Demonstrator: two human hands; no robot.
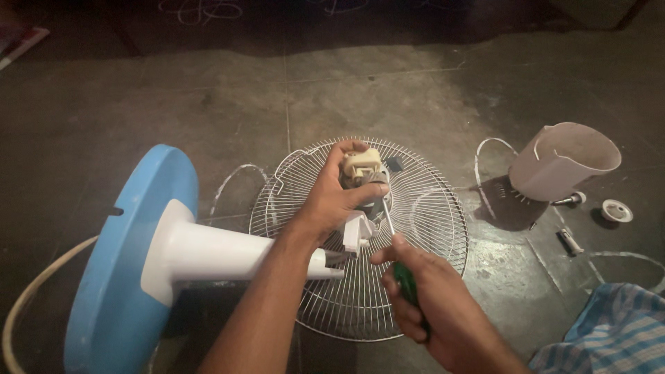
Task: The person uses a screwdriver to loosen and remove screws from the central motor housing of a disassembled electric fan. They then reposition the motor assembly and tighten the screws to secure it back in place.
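My left hand (pixel 332 197) grips the bare fan motor (pixel 364 172), cream and metal, at the top of a white fan neck (pixel 359 232). My right hand (pixel 415 287) is closed on a green-handled screwdriver (pixel 405 280); its thin metal shaft runs up to the underside of the motor. The fan lies on its side: a white stem (pixel 222 253) leads left to a round blue base (pixel 128 270). A white wire fan guard (pixel 422 215) lies flat on the floor beneath the motor.
A white plastic motor cover (pixel 564 159) lies on its side at the right, with a small white round cap (pixel 616 210) and a few small loose parts (pixel 569 241) near it. A cream cable (pixel 34 298) curves at the left. Checked cloth (pixel 609 332) shows at the bottom right. The floor is dark concrete.
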